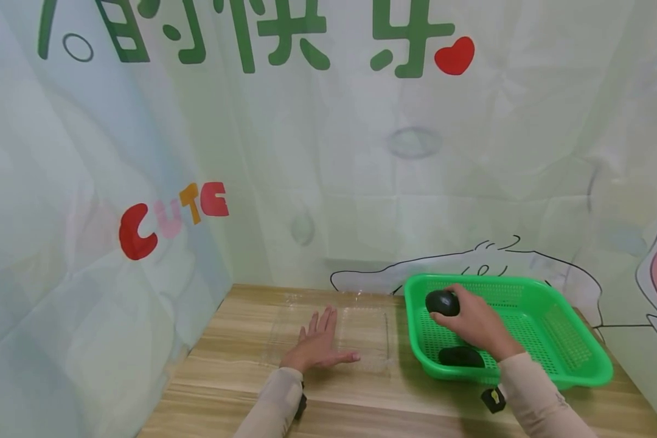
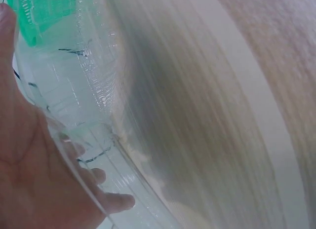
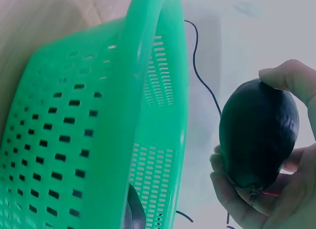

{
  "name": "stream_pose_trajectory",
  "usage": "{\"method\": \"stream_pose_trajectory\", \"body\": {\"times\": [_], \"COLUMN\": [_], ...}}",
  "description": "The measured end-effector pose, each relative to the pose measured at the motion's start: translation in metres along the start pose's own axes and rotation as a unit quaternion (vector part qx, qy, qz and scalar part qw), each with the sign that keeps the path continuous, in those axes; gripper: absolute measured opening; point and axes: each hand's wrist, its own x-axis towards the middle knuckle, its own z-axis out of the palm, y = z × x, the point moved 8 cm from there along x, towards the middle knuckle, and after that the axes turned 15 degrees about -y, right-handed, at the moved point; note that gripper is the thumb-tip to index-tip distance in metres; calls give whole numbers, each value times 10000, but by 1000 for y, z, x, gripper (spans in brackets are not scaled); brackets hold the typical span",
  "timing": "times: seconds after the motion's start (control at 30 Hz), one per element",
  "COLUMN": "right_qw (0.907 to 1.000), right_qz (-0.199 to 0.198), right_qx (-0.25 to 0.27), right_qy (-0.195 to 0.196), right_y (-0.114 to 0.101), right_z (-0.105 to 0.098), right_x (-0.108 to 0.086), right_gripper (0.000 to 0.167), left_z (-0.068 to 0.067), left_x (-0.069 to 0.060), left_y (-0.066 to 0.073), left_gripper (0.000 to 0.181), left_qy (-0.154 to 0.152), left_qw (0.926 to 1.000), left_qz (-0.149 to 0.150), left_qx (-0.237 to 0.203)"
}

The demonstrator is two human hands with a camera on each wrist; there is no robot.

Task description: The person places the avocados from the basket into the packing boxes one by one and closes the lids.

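Note:
My right hand (image 1: 476,322) grips a dark, smooth oval fruit (image 1: 442,302) above the left part of a green plastic basket (image 1: 586,316). In the right wrist view, thumb and fingers of the right hand (image 3: 281,189) wrap the dark oval fruit (image 3: 259,135), just beyond the basket rim. A second dark, longer piece (image 1: 461,356) lies in the basket near its front wall. My left hand (image 1: 319,347) has its fingers spread out over a clear plastic container (image 1: 364,322), left of the basket. In the left wrist view, some fingers show through the clear wall.
Everything stands on a wood-grain table (image 1: 230,377). A printed curtain (image 1: 328,152) hangs close behind and along the left side. The green basket's raised rim (image 3: 143,61) stands beside my right hand.

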Motion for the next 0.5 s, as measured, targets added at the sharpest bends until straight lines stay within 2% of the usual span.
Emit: {"method": "stream_pose_trajectory", "body": {"times": [0.33, 0.5], "right_qw": [9988, 9983], "right_qz": [-226, -352], "right_qx": [-8, 39], "right_qy": [427, 463], "right_y": [-9, -14], "right_z": [1, 6], "right_x": [-2, 0], "right_gripper": [70, 71], "left_z": [1, -1], "left_x": [-2, -3], "left_y": [2, 3], "left_gripper": [121, 122], "left_qy": [-16, 34], "left_qw": [10000, 10000], "left_qz": [-32, -17], "left_qx": [-13, 5]}}
